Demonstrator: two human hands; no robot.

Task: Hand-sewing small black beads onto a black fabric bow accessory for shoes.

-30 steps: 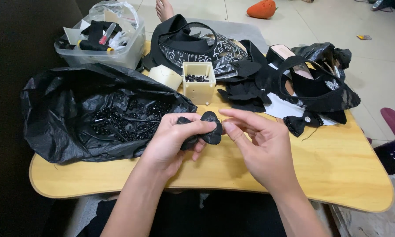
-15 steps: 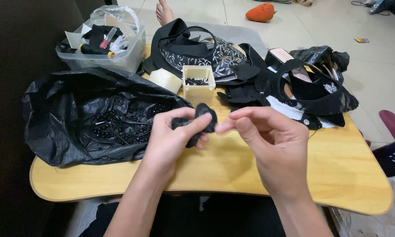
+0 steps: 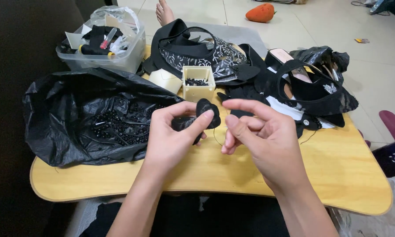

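- Between my two hands, above the wooden table (image 3: 338,175), I see the black fabric bow piece (image 3: 205,113); my left hand (image 3: 171,140) pinches it between thumb and fingers.
- My right hand (image 3: 263,140) sits just right of the piece with its fingers loosely curled. A thin dark thread (image 3: 216,136) appears to loop down from it; whether it pinches a needle I cannot tell.
- Risk: a slack thread can snag on the fingers or knot, caused by the loop hanging free below the hands.
- Risk: the piece can twist in the pinch, since only fingertips hold it.
- Risk: the small cream box of beads (image 3: 198,82), just beyond the left hand, can tip if knocked.
- Risk: loose black beads (image 3: 118,127) on the black plastic bag (image 3: 61,114), left of the left hand, can scatter.
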